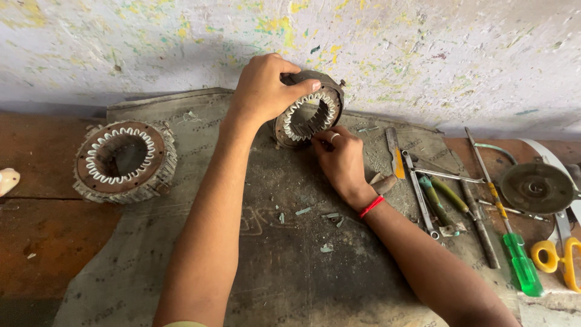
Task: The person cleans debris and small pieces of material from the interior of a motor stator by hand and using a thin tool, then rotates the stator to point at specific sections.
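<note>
Over at the far left of the worktop, a second stator is lying flat, well apart from me. At the far middle, my left hand is tilting the stator core up on edge against the wall, fingers curled over its rim. My right hand is working at its lower edge, fingertips pressed together on the white slot insulation. I judge I'm seating the liners; next needs a careful push. Tools are lying at right.
</note>
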